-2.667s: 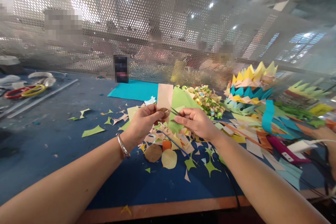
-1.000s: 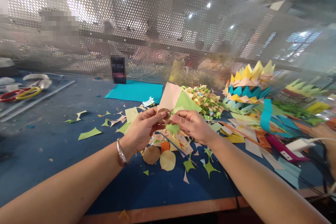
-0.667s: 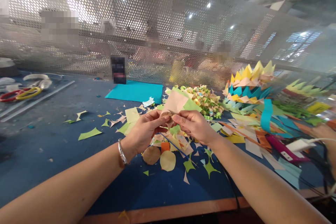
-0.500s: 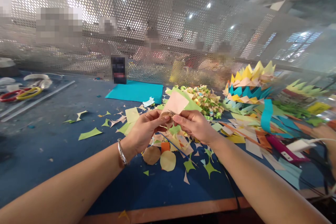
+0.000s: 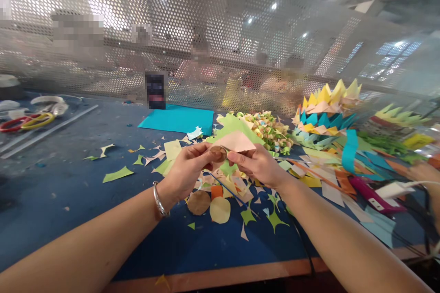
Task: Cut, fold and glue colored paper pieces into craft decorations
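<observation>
**Small brown disc pinched in the left hand, pink paper just beyond it**

The small brown disc [image 5: 218, 153] is clamped between the thumb and fingers of the left hand [image 5: 187, 165], around whose wrist one silver bangle [image 5: 159, 199] is worn. By the right hand [image 5: 252, 162], its thumb and fingers closed together just to the right of the disc, a thin dark tool [image 5: 225, 148] is gripped; most of it is hidden. One pink sheet [image 5: 237, 141] is spread slanting behind the disc; whether it is pinched as well cannot be told. Beyond that, one green sheet [image 5: 233, 124] is seen.

Nearer the wearer than the disc, two larger rounds, one brown [image 5: 199, 203] and one pale yellow [image 5: 220, 210], are laid side by side, with one orange piece [image 5: 216, 192] and one thin blue stick [image 5: 235, 194] close by. Beyond the disc to the left, one turquoise sheet [image 5: 177, 120] is laid flat; beyond it to the right, small paper pieces [image 5: 270, 132] are heaped, too many to be counted.

The disc is round and flat-looking, with a slightly creased face; its left edge is covered by the thumb.
</observation>
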Action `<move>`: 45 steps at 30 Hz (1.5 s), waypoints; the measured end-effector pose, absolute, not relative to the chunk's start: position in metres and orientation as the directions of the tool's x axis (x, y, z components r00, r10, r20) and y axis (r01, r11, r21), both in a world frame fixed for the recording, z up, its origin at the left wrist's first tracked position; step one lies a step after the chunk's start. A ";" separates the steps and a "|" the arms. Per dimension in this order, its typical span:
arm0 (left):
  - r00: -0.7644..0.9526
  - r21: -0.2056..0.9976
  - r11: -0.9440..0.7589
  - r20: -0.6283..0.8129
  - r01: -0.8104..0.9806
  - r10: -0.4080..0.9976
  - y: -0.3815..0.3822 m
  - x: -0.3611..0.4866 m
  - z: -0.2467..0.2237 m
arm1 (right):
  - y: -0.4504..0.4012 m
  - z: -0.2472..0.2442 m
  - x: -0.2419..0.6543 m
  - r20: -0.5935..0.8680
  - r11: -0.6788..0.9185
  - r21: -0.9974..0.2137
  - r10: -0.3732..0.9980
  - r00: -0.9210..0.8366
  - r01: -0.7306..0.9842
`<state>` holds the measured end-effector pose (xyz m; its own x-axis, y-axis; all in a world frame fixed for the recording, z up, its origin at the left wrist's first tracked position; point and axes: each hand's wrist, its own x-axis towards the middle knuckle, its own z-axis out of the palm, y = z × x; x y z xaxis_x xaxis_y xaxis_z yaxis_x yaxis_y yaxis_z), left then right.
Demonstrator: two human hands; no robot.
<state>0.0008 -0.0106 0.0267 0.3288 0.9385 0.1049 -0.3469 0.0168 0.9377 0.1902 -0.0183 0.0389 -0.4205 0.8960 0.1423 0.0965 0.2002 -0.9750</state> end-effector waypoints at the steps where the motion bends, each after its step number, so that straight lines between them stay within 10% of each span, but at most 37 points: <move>1: 0.329 0.940 0.008 0.111 -0.342 0.938 -0.011 0.001 0.027 | -0.019 0.039 0.190 0.146 0.205 -0.974 0.896 -0.419 0.099; 45: 0.192 0.950 -0.105 0.166 -0.293 0.967 -0.007 0.001 0.027 | -0.017 0.040 0.191 0.086 0.182 -0.961 0.912 -0.402 0.207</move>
